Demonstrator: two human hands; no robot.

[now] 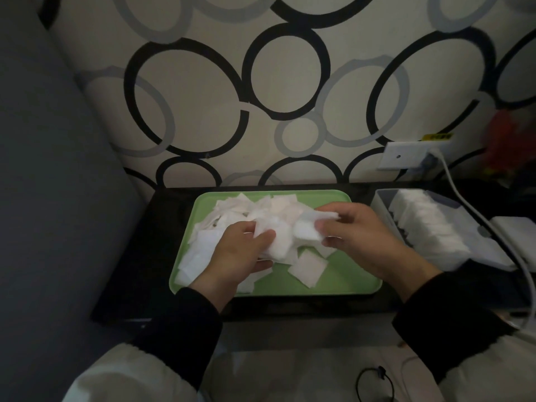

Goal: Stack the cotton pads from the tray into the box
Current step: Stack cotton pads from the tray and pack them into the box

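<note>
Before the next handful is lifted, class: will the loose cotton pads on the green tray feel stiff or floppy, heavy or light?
Probably floppy: the cotton pads bunch and bend where the left hand and right hand grip them. Likely very light: thin squares lie heaped on the tray. A handful may shed pads, since the heap looks loose.

Loose cotton pads (232, 211) on tray (342, 282), box (383, 207) right of it, seemingly holding stacked pads (429, 227)

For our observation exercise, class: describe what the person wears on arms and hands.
The left hand and right hand are bare: no gloves, rings or watch show. A long black left sleeve and right sleeve reach the wrists; pale fabric follows nearer the camera.
</note>
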